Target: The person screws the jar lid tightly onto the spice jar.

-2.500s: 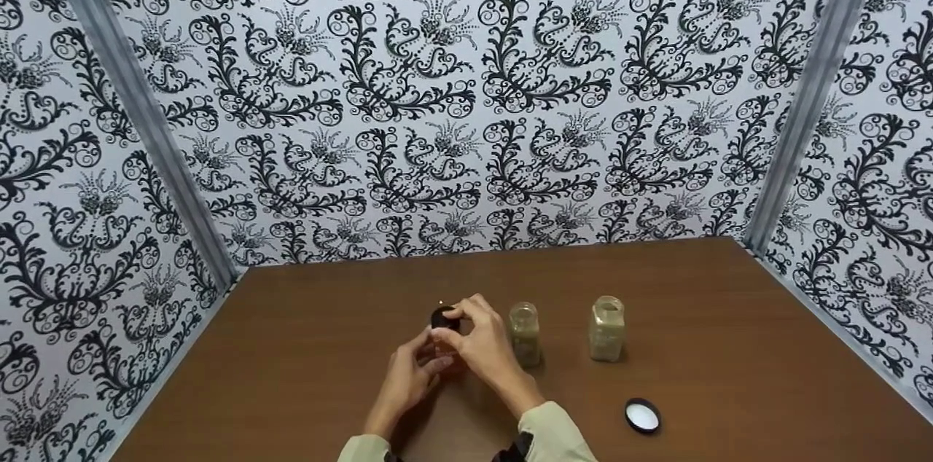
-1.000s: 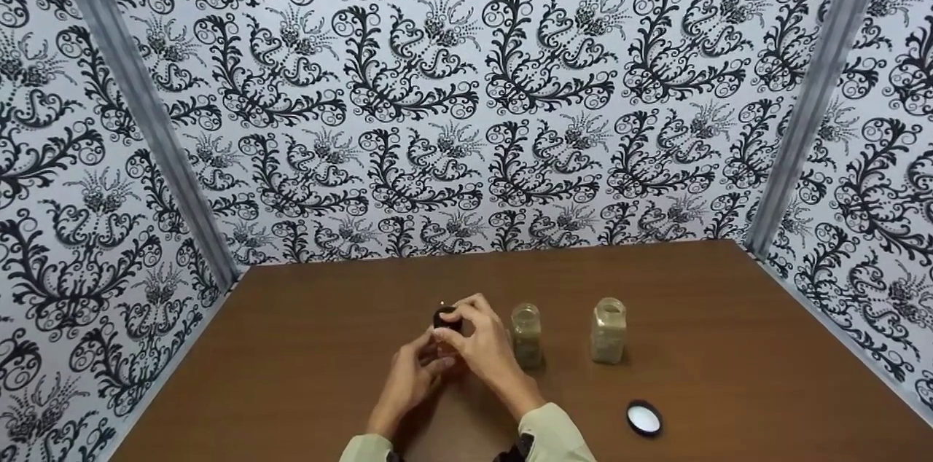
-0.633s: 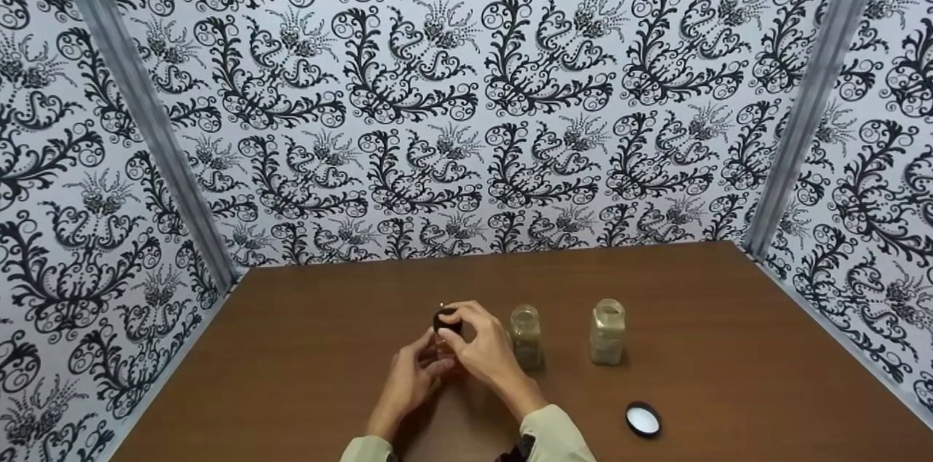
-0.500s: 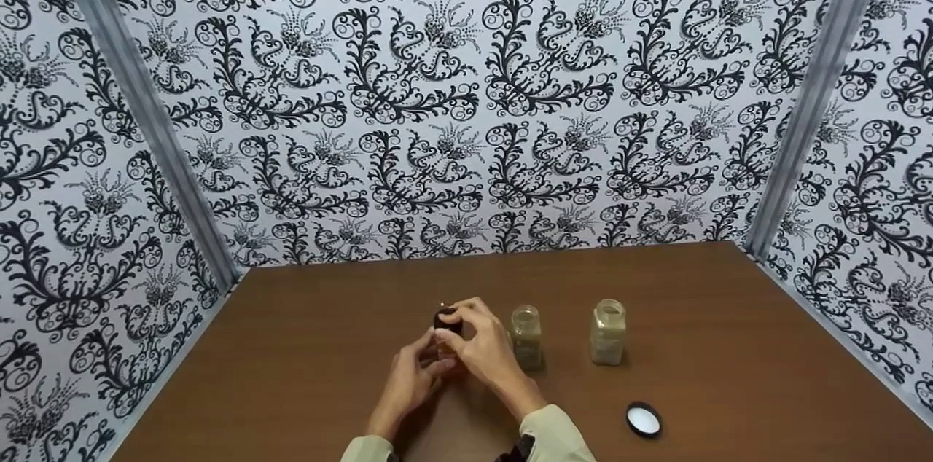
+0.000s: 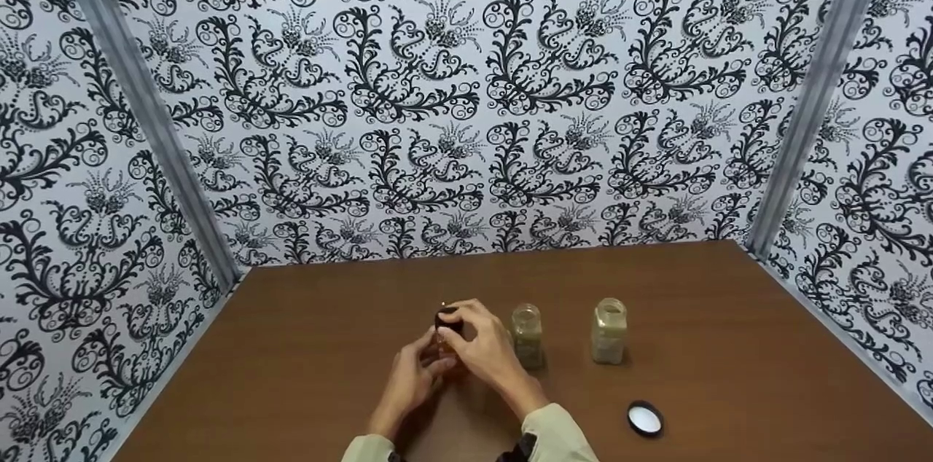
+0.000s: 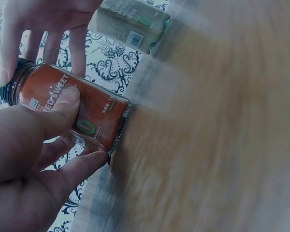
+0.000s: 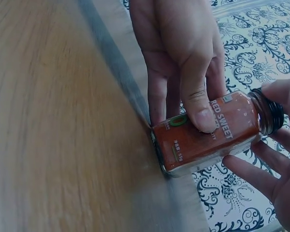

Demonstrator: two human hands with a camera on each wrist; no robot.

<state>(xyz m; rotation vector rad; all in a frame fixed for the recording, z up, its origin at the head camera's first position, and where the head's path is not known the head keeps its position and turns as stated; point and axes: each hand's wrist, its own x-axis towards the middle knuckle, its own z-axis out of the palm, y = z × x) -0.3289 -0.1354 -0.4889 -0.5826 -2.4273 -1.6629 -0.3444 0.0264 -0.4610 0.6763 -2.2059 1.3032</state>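
Observation:
My left hand (image 5: 412, 374) holds a square glass spice jar (image 6: 94, 106) of red powder, its label reading "RED SWEET", low on the table. The left thumb lies across the label and the fingers wrap behind. The jar's black lid (image 7: 273, 113) sits on its neck, and my right hand (image 5: 485, 345) pinches that lid between thumb and fingers. In the head view the hands cover most of the jar. Just right of them stands a lidless glass jar (image 5: 527, 345) with greenish-brown powder.
A second lidless jar (image 5: 609, 334) of paler powder stands farther right. Nearer the front, a loose black lid (image 5: 645, 419) lies with its white inside up. Patterned walls (image 5: 466, 98) enclose the brown table (image 5: 328, 316) at the back and sides.
My right thumb and fingers have shifted slightly around the lid. The left hand keeps its hold on the jar, and the other jars and loose lid stay in place.

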